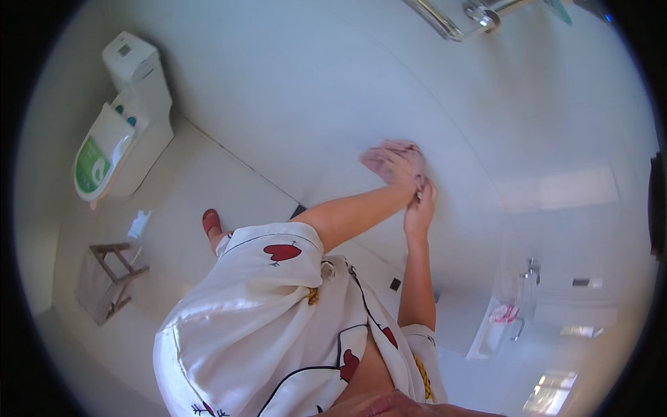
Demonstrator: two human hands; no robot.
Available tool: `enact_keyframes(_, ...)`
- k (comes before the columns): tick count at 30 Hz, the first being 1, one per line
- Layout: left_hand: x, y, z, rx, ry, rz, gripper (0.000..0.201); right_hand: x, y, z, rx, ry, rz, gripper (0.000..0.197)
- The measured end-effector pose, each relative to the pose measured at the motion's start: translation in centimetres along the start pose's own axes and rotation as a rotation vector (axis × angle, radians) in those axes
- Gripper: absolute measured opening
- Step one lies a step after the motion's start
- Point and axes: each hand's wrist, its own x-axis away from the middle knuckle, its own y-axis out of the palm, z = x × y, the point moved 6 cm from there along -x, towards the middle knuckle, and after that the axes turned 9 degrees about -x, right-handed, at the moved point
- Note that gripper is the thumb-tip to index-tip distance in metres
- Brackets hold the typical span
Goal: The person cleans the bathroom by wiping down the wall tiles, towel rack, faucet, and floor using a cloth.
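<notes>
A crumpled pink cloth [376,160] is against the pale, glossy wall in front of me. My left hand [401,171] presses it there, with the arm stretched forward and to the right. Close beside the left wrist is my right hand [421,206], raised from below. Its fingers are curled by the cloth's lower right edge, and what they hold, if anything, is hidden. White sleeves with red heart prints cover my upper arms.
At the left stands a white toilet [149,132] with a green patch on its lid. Below it is a folding stool [111,274]. Metal shower fittings [479,17] project at the upper right. A basin [484,333] with a tap [531,270] and a pink-and-white item [503,314] is lower right.
</notes>
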Motion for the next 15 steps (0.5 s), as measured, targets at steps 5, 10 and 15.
enact_keyframes(5,1.3,-0.3,-9.5,-2.511,-0.235,0.758,0.035,2.1,-2.7,0.5,-0.433,-0.005,0.196,0.040)
enact_keyframes(10,-4.0,10.6,-25.7,-2.888,-0.447,0.606,0.046,2.2,-0.3,-1.3,-1.002,0.117,-0.079,0.038)
enact_keyframes(15,-6.0,20.1,-30.3,-2.723,-0.672,0.464,0.045,0.3,10.1,-5.5,-1.208,0.396,-0.125,0.060)
